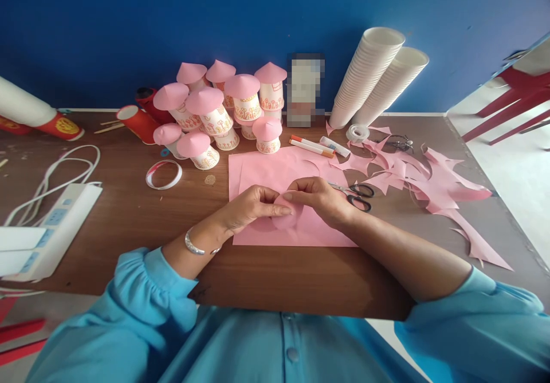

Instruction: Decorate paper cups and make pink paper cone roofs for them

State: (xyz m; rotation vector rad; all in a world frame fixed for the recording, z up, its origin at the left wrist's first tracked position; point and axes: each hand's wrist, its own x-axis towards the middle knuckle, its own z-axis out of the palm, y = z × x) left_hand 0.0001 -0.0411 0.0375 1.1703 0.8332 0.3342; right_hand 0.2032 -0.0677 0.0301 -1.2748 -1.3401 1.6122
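Between my two hands is a small rounded piece of pink paper (pixel 287 216), held above larger pink sheets (pixel 258 231). My left hand (pixel 256 206) pinches its left side with thumb and fingers. On its upper right edge, my right hand (pixel 320 200) is closed with the thumb against the paper. Whether the piece is flat or slightly curved is hard to make out. Just right of my right hand lie scissors (pixel 360 195) with black handles, their blades partly hidden.
Paper-cup houses (pixel 205 111) with pink cone roofs stand at the back left. Two stacks of white cups (pixel 367 77) lean against the wall. Pink scraps (pixel 447 182) spread rightward. Markers (pixel 311 146), clear tape (pixel 358 133), a tape ring (pixel 164 174) and a power strip (pixel 64 222) lie around.
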